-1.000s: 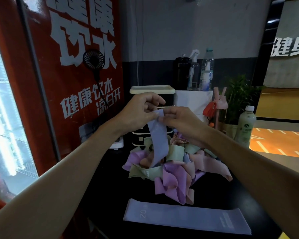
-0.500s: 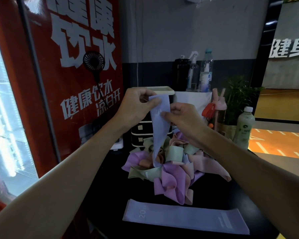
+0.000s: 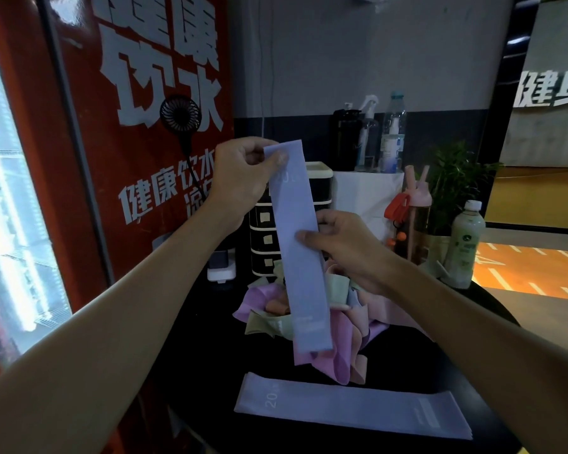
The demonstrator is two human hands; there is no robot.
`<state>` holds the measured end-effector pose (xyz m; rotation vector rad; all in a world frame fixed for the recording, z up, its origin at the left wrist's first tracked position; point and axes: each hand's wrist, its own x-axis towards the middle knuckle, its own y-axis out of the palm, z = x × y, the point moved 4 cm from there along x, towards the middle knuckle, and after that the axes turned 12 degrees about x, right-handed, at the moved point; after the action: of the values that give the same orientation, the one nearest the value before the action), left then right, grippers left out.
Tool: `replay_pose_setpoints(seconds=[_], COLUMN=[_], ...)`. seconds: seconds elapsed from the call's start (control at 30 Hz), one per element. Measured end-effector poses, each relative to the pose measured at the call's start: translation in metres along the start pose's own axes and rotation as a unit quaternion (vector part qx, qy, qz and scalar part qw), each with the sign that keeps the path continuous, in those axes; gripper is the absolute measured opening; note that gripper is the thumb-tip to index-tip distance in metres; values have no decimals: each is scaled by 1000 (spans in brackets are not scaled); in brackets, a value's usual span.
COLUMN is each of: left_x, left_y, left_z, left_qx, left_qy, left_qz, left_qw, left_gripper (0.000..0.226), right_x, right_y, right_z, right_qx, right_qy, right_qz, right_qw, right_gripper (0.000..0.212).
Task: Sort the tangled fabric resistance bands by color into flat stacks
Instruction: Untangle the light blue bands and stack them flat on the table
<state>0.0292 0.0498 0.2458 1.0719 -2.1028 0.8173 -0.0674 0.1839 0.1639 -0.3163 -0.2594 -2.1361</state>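
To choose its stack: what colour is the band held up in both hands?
The band is pale lavender-blue; head view.

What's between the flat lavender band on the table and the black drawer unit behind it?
The tangled pile of fabric bands, seen in the head view.

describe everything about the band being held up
Pale lavender-blue fabric band, flat and smooth, faint white print near the top, a paler label patch near the bottom. It hangs nearly upright: left hand pinches its top end, right hand pinches its right edge midway, lower end before the tangled pile.
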Motion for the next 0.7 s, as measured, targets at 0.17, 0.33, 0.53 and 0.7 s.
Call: replay_pose_setpoints(seconds=[0.17, 0.33, 0.53, 0.7], left_x=[-3, -9, -28, -56], left_y=[-6, -10, -18, -26], left_z=[13, 24, 41, 64], left_qx=[-3, -10, 2, 13], left_qy=[-26, -48, -68, -132], left_qz=[-15, -29, -38, -51], left_qw=[1000, 998, 997, 990], left_gripper=[15, 10, 13, 9], right_x=[-14, -33, -64, -89], right_y=[4, 4, -15, -50], right_z=[-23, -42, -62, -71], right_qx=[20, 53, 110, 117], right_qy=[36, 61, 114, 122], right_qz=[24, 33, 40, 0], right_qw=[999, 996, 987, 986], right_gripper=[11, 19, 28, 41])
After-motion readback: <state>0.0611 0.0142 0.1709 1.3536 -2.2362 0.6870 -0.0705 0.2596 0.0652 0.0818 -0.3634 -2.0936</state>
